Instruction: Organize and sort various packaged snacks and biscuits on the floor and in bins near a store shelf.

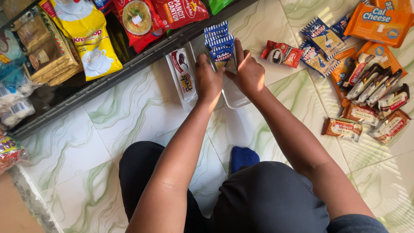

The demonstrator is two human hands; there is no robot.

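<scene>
Both my hands meet over a white tray [235,98] on the tiled floor. My left hand [208,80] and my right hand [248,73] grip a blue-and-white cracker packet [223,56] between them, at the near end of a row of the same packets standing upright in the tray. A second white tray [176,77] to the left holds a red-and-white wafer packet [184,73] lying flat.
A dark low shelf [129,64] at the back left carries yellow, brown and red bags. Loose snack packets lie on the floor to the right: a red one [282,53], blue ones [321,41], orange ones [379,23], brown bars [366,103]. My knees are below.
</scene>
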